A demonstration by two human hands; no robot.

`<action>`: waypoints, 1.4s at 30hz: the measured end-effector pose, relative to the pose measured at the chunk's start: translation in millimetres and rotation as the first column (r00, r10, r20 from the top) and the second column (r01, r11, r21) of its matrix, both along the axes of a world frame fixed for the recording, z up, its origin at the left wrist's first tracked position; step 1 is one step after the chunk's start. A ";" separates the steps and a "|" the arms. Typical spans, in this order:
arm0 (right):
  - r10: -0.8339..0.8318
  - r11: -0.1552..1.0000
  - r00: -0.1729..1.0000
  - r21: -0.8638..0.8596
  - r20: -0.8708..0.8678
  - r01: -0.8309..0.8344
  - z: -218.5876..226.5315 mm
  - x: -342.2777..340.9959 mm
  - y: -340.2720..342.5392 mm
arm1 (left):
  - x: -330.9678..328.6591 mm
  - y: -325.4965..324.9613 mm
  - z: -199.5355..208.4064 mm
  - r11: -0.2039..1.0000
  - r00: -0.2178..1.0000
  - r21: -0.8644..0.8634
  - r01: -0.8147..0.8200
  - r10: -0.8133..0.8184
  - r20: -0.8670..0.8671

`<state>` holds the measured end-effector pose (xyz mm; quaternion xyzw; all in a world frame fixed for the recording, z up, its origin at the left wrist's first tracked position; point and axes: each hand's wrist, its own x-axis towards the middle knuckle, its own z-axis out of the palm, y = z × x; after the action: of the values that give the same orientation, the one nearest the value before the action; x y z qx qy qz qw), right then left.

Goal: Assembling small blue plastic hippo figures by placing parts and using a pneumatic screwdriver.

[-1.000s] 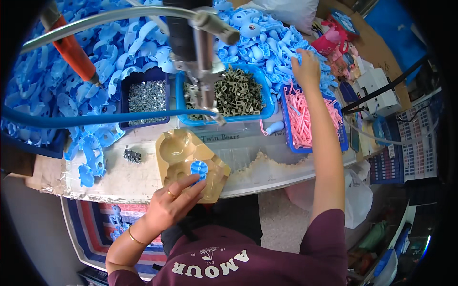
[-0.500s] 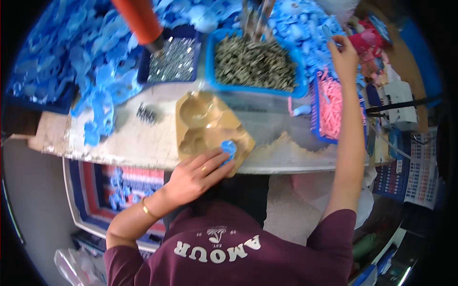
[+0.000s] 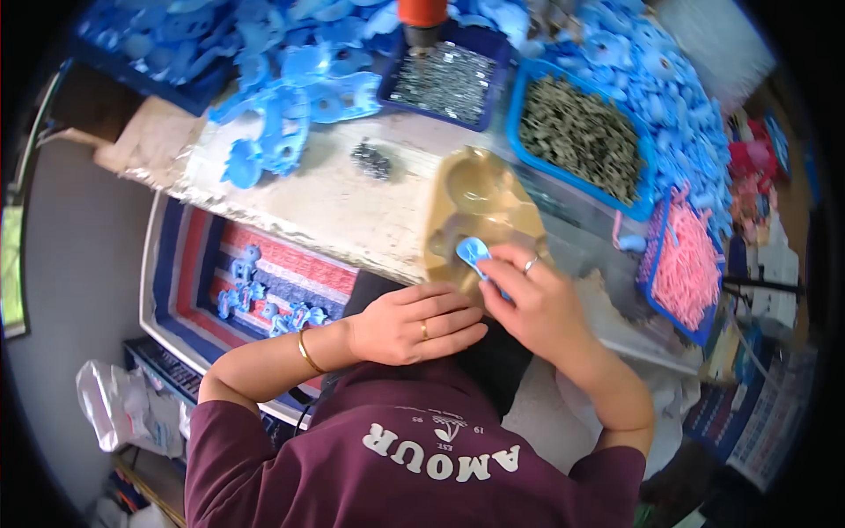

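A tan moulded fixture (image 3: pixel 506 209) with rounded hollows lies at the table's front edge. My right hand (image 3: pixel 547 304) is over its near right side, thumb and fingers closed on a small light-blue plastic part (image 3: pixel 473 251) with a rounded, cupped end. More blue shows under those fingers, but I cannot make out whether it is a second piece. Beside it, my left hand (image 3: pixel 418 324) rests flat against the near edge of the fixture. Its fingers are stretched out side by side, and no object shows in them.
Behind the fixture stand a dark-blue tray of screws (image 3: pixel 444 84) and a blue tray of small grey-brown pieces (image 3: pixel 581 132). A basket of pink strips (image 3: pixel 685 264) stands at right. An orange-bodied screwdriver (image 3: pixel 422 18) hangs above. Assembled blue pieces (image 3: pixel 251 286) lie lower left.
My right hand has come back from the blue heap at the far right to the fixture. My left hand has drawn off the blue part toward me. The whole view has turned.
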<state>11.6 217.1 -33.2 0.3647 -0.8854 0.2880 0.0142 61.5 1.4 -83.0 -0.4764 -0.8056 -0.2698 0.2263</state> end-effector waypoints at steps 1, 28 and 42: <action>0.028 0.999 1.000 -0.016 -0.005 -0.028 -1.1 1.0 -4.5 | 0.4 -11.2 -2.9 0.999 1.000 -0.016 -0.028 0.028 -0.005; 0.015 0.985 0.978 -0.163 -0.208 -0.050 19.5 -10.8 -29.6 | -19.1 -130.6 28.1 0.545 0.556 0.304 -0.782 0.829 -0.057; -0.117 0.993 0.990 0.016 0.076 0.116 13.7 -12.1 23.2 | -33.9 2.4 2.9 0.974 0.986 0.155 -0.163 0.168 -0.021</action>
<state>-0.5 240.3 -19.5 0.3010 -0.9068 0.2952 -0.0049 27.6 3.8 -80.1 -0.3934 -0.8155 -0.3027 0.2975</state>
